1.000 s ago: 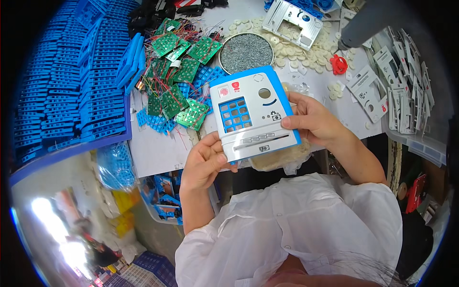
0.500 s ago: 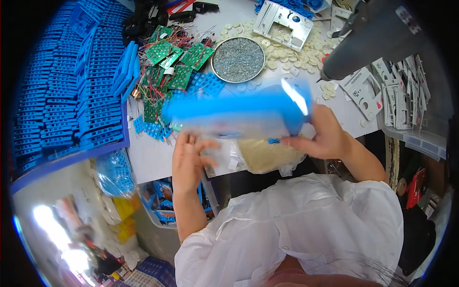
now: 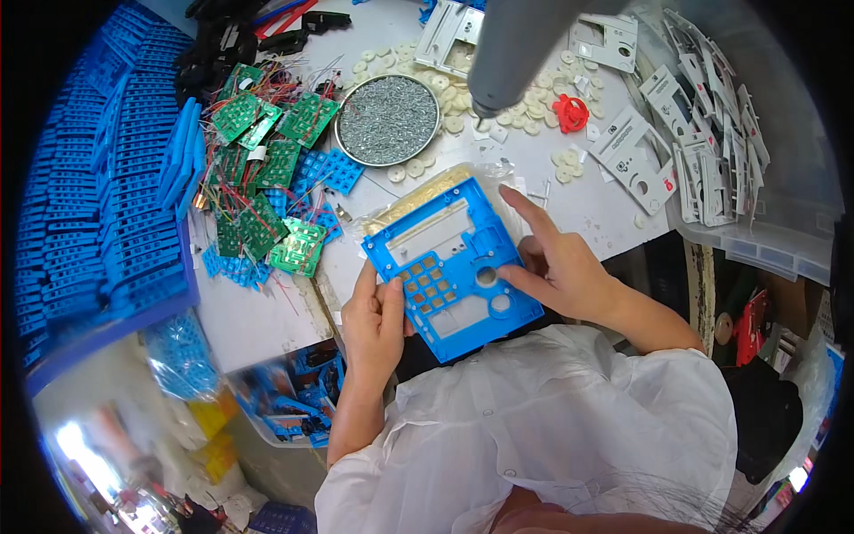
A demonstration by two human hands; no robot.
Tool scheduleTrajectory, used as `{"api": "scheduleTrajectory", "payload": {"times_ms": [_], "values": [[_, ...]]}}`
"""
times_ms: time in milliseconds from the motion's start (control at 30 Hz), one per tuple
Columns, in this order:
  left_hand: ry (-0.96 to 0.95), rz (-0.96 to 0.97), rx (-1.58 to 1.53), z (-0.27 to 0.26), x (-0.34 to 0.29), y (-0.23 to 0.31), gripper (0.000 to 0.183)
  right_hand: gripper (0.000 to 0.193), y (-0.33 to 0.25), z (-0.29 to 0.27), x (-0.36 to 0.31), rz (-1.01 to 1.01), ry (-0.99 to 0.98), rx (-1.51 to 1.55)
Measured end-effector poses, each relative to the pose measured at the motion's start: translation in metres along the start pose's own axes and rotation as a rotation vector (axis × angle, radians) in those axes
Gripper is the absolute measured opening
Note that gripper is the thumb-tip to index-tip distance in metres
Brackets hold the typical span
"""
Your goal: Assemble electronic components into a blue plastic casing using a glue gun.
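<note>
A blue plastic housing panel (image 3: 464,278), with a grid of small square holes, a wide window and two round openings, lies tilted between my hands over the near table edge. My left hand (image 3: 372,322) grips its left edge, thumb on the face beside the square holes and fingers behind. At the right edge, the thumb of my right hand (image 3: 574,274) rests by a round opening; the index finger stretches out past the panel and the other fingers curl at the edge, partly hidden. Beneath the panel's far side shows a clear bag (image 3: 425,193) of beige material.
Left stand stacked blue panels (image 3: 133,178) and wired green circuit boards (image 3: 276,165). A round tray of screws (image 3: 388,120) sits ahead, beside cream discs (image 3: 543,98). A grey tool (image 3: 507,71) hangs overhead. White faceplates (image 3: 636,160) lie right, near a red part (image 3: 570,113).
The blue panel has turned from edge-on and blurred to face up, lower and nearer me. My left hand now grips its edge. The view has shifted, and the red part now shows fully.
</note>
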State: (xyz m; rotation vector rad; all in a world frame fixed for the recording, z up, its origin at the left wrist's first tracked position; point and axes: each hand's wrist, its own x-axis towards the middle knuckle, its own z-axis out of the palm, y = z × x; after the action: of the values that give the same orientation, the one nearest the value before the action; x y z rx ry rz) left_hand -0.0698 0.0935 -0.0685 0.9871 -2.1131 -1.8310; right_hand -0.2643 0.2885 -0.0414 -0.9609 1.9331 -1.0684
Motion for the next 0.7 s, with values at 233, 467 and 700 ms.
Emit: {"api": "scheduleTrajectory", "payload": {"times_ms": [233,467,700], "values": [[0.164,0.255,0.649,0.003,0.025,-0.005,0.047,0.065,0.027,0.013,0.019,-0.248,0.065,-0.408],[0.100,0.195,0.737,0.002,0.033,-0.005,0.056,0.044,0.022,0.000,0.033,-0.339,0.096,-0.474],[0.191,0.145,0.642,0.005,0.031,0.005,0.062,0.050,0.018,0.003,0.043,-0.319,-0.081,-0.754]]}}
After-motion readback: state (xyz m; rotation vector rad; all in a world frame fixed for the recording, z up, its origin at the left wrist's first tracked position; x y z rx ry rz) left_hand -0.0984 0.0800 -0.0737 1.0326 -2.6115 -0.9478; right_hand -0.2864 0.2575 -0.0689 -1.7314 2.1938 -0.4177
